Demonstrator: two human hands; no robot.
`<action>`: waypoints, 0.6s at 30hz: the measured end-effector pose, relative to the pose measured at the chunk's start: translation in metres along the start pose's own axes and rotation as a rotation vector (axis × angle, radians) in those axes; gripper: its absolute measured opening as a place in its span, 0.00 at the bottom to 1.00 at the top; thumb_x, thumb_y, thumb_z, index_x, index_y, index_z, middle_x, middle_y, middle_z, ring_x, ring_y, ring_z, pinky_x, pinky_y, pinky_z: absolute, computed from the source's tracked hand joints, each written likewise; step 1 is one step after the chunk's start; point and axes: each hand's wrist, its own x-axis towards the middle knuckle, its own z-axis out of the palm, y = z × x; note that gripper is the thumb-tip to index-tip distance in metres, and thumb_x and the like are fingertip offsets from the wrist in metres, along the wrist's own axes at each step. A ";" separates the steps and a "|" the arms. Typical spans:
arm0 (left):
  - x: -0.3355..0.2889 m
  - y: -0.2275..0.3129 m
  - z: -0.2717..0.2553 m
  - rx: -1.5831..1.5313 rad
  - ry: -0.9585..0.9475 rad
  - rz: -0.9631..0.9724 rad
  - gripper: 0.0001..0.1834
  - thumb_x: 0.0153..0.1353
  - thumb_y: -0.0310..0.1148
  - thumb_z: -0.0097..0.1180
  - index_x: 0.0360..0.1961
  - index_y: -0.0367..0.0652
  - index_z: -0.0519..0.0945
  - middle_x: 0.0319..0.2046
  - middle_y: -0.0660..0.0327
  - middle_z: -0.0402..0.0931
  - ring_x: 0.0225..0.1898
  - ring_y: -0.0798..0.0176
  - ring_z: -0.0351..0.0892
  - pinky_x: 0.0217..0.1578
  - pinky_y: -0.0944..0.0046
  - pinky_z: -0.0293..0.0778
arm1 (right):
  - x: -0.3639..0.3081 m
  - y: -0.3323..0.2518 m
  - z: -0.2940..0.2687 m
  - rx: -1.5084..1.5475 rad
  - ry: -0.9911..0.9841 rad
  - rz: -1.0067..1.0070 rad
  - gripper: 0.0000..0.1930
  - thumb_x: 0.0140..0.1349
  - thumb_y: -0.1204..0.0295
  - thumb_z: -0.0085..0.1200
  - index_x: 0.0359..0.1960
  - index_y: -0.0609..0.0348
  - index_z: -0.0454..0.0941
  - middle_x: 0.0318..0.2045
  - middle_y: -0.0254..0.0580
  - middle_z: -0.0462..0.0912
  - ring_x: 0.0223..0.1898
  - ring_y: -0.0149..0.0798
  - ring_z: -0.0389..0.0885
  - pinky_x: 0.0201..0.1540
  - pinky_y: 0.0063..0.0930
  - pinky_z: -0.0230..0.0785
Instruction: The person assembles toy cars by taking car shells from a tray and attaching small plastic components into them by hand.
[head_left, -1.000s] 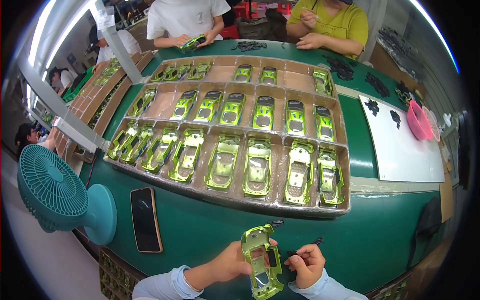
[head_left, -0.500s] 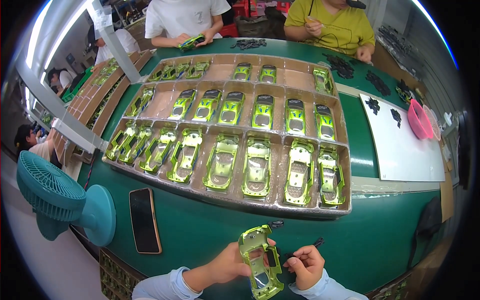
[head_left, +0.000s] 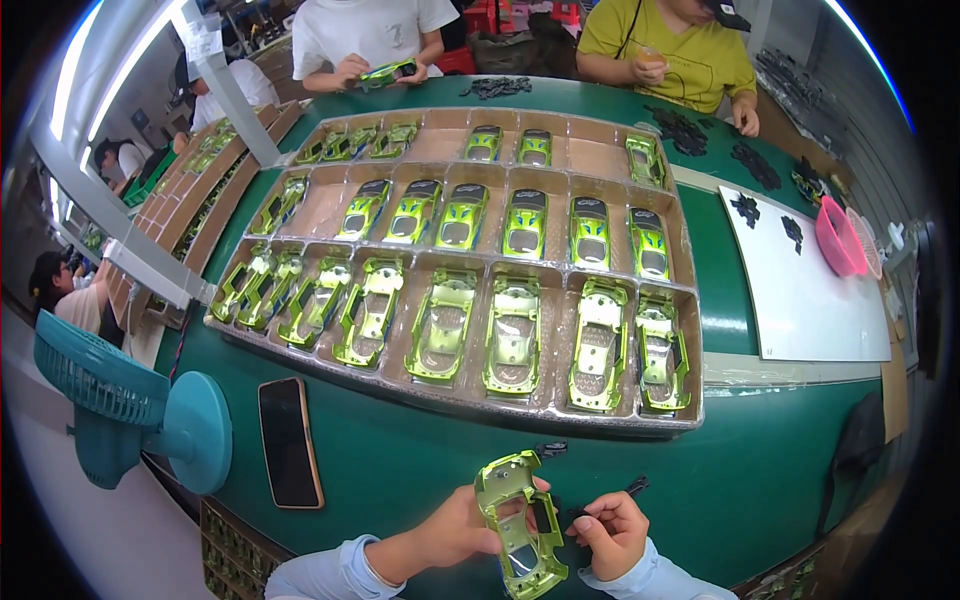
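Observation:
My left hand (head_left: pixel 458 528) is closed around a lime-green toy car body shell (head_left: pixel 520 555), its hollow inside turned up toward me. Beside the shell's right edge, my right hand (head_left: pixel 614 530) pinches a small black plastic part (head_left: pixel 574 514), partly covered by the fingers. Another small black part (head_left: pixel 638 486) shows just above the right hand; whether it touches the fingers is unclear. Past the shell's far end, a further black piece (head_left: pixel 551 450) lies on the green table. A divided tray (head_left: pixel 330 212) beyond my hands carries several green car shells, the near row with insides up.
On the left stand a teal fan (head_left: pixel 197 430) and a dark phone (head_left: pixel 287 442). A white board (head_left: pixel 810 300) with black parts and a pink basket (head_left: pixel 838 240) lie right. Piles of black parts (head_left: pixel 682 132) sit at the far edge, where two people work, one holding a car shell (head_left: pixel 388 73).
My hands and the car shell stay almost still. The fan's head has swivelled. Across the table, one person has turned a car shell and the other has shifted their hands.

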 end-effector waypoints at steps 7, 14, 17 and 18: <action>-0.004 -0.001 0.002 0.052 -0.006 0.055 0.39 0.40 0.38 0.64 0.53 0.36 0.58 0.44 0.61 0.66 0.45 0.66 0.67 0.48 0.64 0.63 | -0.002 -0.004 0.003 0.029 -0.019 -0.020 0.07 0.53 0.78 0.47 0.33 0.65 0.65 0.21 0.41 0.77 0.20 0.24 0.70 0.22 0.13 0.63; 0.002 -0.003 -0.008 0.106 -0.044 0.139 0.37 0.42 0.37 0.63 0.52 0.36 0.60 0.41 0.60 0.68 0.44 0.64 0.68 0.46 0.63 0.65 | 0.004 0.000 0.001 0.032 0.013 -0.098 0.10 0.55 0.77 0.44 0.39 0.65 0.65 0.23 0.39 0.76 0.19 0.23 0.69 0.22 0.14 0.62; 0.009 -0.003 -0.016 0.090 -0.021 0.238 0.34 0.43 0.31 0.60 0.52 0.37 0.59 0.41 0.57 0.68 0.44 0.61 0.69 0.47 0.62 0.65 | 0.013 -0.003 -0.004 0.087 0.046 -0.195 0.09 0.56 0.77 0.44 0.39 0.65 0.65 0.25 0.43 0.77 0.21 0.26 0.71 0.23 0.15 0.64; 0.010 -0.001 -0.015 0.089 -0.008 0.270 0.34 0.43 0.28 0.58 0.53 0.37 0.58 0.42 0.56 0.68 0.45 0.60 0.69 0.48 0.61 0.64 | 0.016 -0.006 -0.005 0.085 0.077 -0.244 0.09 0.55 0.76 0.44 0.37 0.66 0.64 0.25 0.47 0.77 0.20 0.29 0.72 0.22 0.18 0.65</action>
